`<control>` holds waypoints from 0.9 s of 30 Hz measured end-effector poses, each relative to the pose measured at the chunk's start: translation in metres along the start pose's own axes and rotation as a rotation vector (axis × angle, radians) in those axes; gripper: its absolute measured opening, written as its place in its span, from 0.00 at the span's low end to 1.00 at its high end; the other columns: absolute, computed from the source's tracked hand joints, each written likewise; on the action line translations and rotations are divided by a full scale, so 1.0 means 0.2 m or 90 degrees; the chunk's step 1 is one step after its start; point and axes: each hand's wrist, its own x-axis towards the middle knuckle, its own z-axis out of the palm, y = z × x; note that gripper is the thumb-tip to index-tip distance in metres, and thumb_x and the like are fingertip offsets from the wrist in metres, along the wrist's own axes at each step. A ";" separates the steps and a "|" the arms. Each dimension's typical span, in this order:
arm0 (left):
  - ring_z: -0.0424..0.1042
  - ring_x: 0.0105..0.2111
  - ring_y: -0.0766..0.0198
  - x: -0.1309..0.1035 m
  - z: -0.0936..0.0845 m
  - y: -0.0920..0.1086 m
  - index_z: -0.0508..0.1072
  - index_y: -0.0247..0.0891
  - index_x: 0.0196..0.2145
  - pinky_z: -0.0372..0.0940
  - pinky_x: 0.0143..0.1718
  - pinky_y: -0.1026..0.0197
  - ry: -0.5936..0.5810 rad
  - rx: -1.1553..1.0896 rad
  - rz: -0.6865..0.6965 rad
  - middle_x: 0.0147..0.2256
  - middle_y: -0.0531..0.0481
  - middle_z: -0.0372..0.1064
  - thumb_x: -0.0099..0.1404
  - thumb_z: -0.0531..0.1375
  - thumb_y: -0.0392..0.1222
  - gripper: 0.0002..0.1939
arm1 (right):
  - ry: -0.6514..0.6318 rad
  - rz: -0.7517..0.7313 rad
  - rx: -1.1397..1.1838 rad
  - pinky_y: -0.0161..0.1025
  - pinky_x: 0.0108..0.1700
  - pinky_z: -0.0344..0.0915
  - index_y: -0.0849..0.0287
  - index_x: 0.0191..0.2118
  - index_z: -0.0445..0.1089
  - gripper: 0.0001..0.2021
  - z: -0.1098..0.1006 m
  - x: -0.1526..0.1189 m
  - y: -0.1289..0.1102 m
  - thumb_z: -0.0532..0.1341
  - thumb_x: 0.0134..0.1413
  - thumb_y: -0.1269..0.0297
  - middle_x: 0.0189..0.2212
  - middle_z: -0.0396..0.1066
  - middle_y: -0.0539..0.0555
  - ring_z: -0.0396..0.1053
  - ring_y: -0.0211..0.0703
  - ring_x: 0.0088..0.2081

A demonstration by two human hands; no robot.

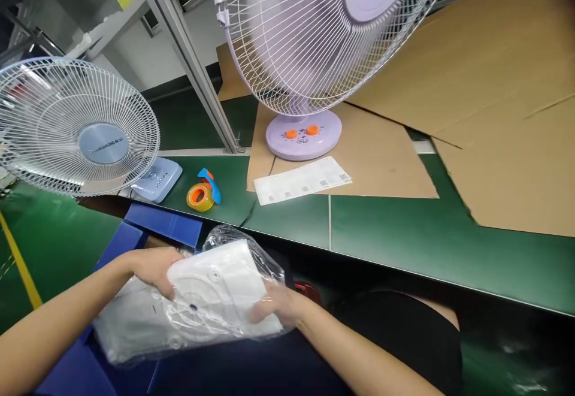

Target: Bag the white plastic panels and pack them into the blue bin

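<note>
Bagged white part lies between the two hands, over a blue box: the left hand grasps its upper edge, and the right hand, blurred, grips its right end. Clear plastic film wrinkles and shines loosely around the flat, pale shape, which shows round markings and a small dark spot. Beyond, a smooth green desk carries matte brown cardboard and a lilac wire-grilled fan
</note>
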 end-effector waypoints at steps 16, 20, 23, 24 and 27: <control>0.79 0.40 0.49 -0.63 0.27 -0.84 0.79 0.43 0.37 0.67 0.40 0.60 0.470 0.117 -0.480 0.35 0.51 0.79 0.53 0.65 0.46 0.13 | 0.298 -0.477 -0.767 0.58 0.62 0.76 0.59 0.58 0.76 0.15 -0.36 0.23 -0.18 0.58 0.73 0.64 0.53 0.78 0.64 0.77 0.60 0.58; 0.81 0.42 0.46 -0.51 0.36 -1.04 0.81 0.40 0.42 0.68 0.42 0.59 0.489 0.086 -0.554 0.38 0.45 0.81 0.55 0.68 0.44 0.16 | 0.274 -0.527 -0.925 0.60 0.58 0.77 0.63 0.56 0.75 0.14 -0.54 0.19 -0.19 0.57 0.73 0.67 0.50 0.77 0.66 0.76 0.63 0.56; 0.81 0.43 0.46 -0.40 0.44 -1.15 0.83 0.40 0.44 0.69 0.42 0.59 0.488 0.039 -0.566 0.40 0.45 0.82 0.53 0.69 0.42 0.19 | 0.251 -0.548 -0.961 0.57 0.55 0.78 0.63 0.56 0.74 0.14 -0.61 0.17 -0.20 0.56 0.74 0.67 0.50 0.76 0.66 0.77 0.61 0.52; 0.81 0.43 0.47 -0.36 0.48 -1.17 0.83 0.40 0.45 0.69 0.41 0.59 0.486 0.022 -0.567 0.40 0.45 0.82 0.53 0.70 0.41 0.19 | 0.254 -0.557 -0.954 0.55 0.53 0.78 0.63 0.57 0.73 0.14 -0.61 0.17 -0.20 0.57 0.74 0.66 0.49 0.76 0.65 0.77 0.58 0.50; 0.82 0.43 0.46 -0.24 0.57 -1.25 0.84 0.38 0.44 0.69 0.40 0.59 0.496 -0.024 -0.559 0.41 0.43 0.83 0.52 0.71 0.39 0.19 | 0.268 -0.584 -0.922 0.49 0.49 0.77 0.61 0.59 0.71 0.15 -0.61 0.17 -0.21 0.58 0.74 0.64 0.46 0.75 0.63 0.77 0.54 0.46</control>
